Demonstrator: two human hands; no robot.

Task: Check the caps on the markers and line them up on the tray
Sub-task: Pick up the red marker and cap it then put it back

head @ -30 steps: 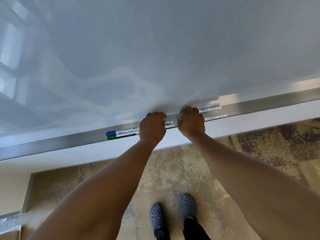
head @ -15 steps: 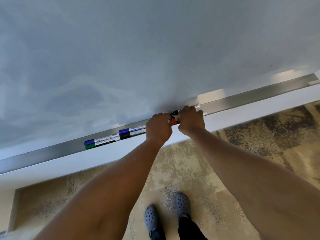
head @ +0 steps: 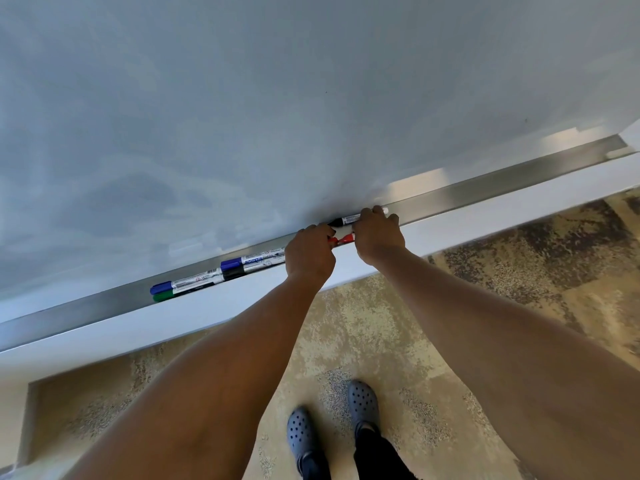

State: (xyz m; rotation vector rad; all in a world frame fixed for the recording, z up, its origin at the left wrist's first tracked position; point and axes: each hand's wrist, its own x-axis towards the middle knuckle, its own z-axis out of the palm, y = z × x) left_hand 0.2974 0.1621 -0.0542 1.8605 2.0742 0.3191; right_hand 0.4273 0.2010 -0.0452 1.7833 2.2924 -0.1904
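Here, a pale whiteboard filling the upper frame, with patterned carpet and two grey clogs below toward six o'clock. Running from eight o'clock up to two o'clock, a brushed-metal tray along the board's lower edge. Resting on it toward nine o'clock, four capped markers in two pairs: a blue-capped marker with a green-capped marker just beside it, then a second blue-capped marker and a black-capped marker, the pairs nearly end to end. At centre, both hands meeting over the tray. Left hand curled with fingers closed on the red cap end of a red marker; right hand closed over the barrel of that marker, with a black-tipped marker lying at twelve o'clock of it against the board, fingers draped over its barrel. Cannot tell whether the red cap is fully seated. Judged mid-step: checking the red cap by pressing the two ends together. Likely next: a firm push until seated, the same check on the black-tipped one, then setting both down in line, at three o'clock of the laid pairs.
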